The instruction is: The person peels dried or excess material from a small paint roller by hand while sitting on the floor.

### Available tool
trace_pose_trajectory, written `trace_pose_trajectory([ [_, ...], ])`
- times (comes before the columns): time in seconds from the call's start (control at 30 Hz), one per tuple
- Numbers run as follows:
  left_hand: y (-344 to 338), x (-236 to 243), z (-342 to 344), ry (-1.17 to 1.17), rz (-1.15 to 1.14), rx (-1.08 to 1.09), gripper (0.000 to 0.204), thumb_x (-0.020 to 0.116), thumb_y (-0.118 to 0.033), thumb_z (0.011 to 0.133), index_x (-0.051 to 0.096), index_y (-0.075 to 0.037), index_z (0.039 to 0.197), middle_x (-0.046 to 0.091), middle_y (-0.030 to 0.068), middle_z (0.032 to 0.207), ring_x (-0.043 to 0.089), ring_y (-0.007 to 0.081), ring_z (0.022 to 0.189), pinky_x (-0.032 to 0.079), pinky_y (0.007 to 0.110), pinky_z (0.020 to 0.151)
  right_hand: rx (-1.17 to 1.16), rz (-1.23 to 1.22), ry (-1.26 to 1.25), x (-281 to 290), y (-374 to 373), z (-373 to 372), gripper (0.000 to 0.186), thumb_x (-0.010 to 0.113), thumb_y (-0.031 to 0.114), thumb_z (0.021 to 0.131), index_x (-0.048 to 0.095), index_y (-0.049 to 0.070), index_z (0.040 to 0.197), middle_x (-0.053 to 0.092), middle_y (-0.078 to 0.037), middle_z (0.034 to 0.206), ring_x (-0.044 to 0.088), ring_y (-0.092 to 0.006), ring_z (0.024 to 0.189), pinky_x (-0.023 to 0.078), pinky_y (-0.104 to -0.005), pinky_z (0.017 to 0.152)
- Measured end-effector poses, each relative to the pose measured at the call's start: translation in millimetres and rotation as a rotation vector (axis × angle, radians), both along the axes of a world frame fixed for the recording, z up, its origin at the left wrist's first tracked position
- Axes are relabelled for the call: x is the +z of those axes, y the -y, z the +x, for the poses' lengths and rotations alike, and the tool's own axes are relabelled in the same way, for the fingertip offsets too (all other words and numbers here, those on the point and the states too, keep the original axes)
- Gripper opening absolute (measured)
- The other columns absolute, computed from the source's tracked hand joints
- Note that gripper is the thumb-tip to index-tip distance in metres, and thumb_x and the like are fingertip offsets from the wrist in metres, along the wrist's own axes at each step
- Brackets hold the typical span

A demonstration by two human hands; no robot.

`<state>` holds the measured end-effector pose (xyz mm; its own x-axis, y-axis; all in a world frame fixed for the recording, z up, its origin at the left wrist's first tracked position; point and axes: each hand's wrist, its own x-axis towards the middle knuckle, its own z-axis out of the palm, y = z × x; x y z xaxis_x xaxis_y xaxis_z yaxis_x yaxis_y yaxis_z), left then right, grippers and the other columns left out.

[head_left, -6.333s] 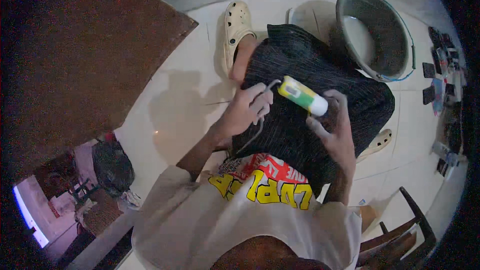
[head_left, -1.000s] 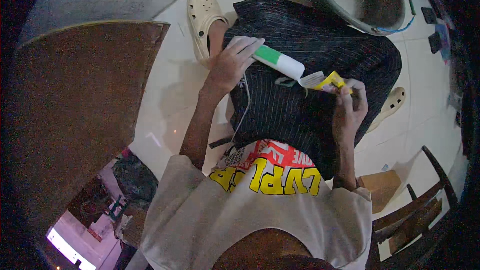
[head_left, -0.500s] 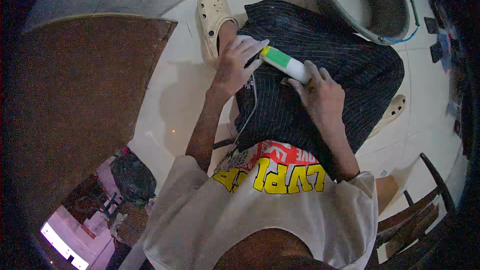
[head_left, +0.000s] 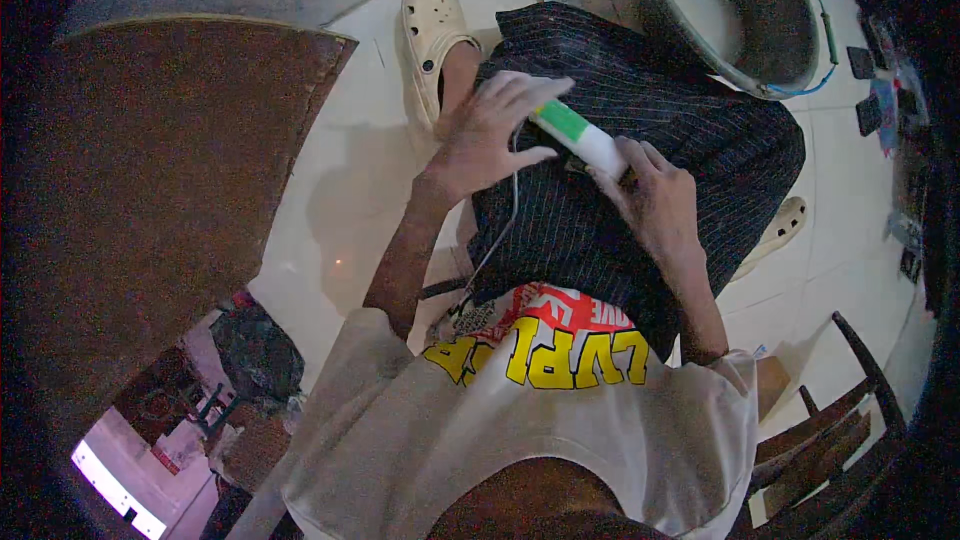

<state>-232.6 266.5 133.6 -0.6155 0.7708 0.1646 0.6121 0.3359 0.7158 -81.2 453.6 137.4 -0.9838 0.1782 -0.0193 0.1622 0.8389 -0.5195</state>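
A white cylindrical container (head_left: 597,148) with a green and yellow label lies slantwise above my lap. My right hand (head_left: 660,198) is closed around its nearer end, thumb below and fingers over the top. At the other end, my left hand (head_left: 482,135) is open, with thumb and fingers spread apart. Its fingertips reach over the yellow-labelled end and partly hide it; whether they touch it I cannot tell. Dark pinstriped cloth (head_left: 600,230) covers my lap and bent legs under both hands.
A grey bucket (head_left: 650,0) with a blue-green handle stands at the far right. A brown board (head_left: 180,170) fills the left side. My beige clog (head_left: 432,25) rests on pale floor tiles (head_left: 350,190). A dark wooden chair (head_left: 820,440) is at the lower right.
My left hand has loosened from the container's far end, its thumb and fingers spreading wider. My right hand still holds the container, which has shifted slightly right and nearer.
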Motion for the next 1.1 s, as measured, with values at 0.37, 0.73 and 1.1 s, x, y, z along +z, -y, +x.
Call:
trace_pose_trajectory([
  [0.37,0,-5,-10,-0.122,-0.047,-0.348,0.044,0.070,-0.011,0.076,0.061,-0.003,0.119,0.062,0.0108,0.109,0.059,0.0286,0.105,0.047,0.038,0.097,0.080,0.051,0.027,15,-4,10,0.039,0.073,0.035,0.084,0.062,0.008,0.110,0.065,-0.010,0.091,0.067,-0.0278,0.065,0.054,-0.0381,0.056],
  [0.73,41,13,17,0.151,-0.165,0.053,0.035,0.072,-0.012,0.083,0.067,-0.005,0.116,0.068,0.0142,0.099,0.066,0.0281,0.091,0.052,0.035,0.084,0.123,-0.021,-0.083,17,-4,22,0.042,0.076,0.031,0.081,0.061,0.008,0.113,0.065,-0.009,0.090,0.066,-0.0282,0.063,0.052,-0.0385,0.053],
  [1.1,33,-8,17,0.264,0.034,0.203,0.020,0.072,-0.013,0.085,0.073,-0.004,0.102,0.071,0.0116,0.090,0.066,0.0165,0.074,0.052,0.030,0.073,0.082,-0.003,-0.091,15,-1,18,0.043,0.073,0.038,0.083,0.063,0.008,0.112,0.066,-0.008,0.093,0.067,-0.0254,0.065,0.052,-0.0371,0.053],
])
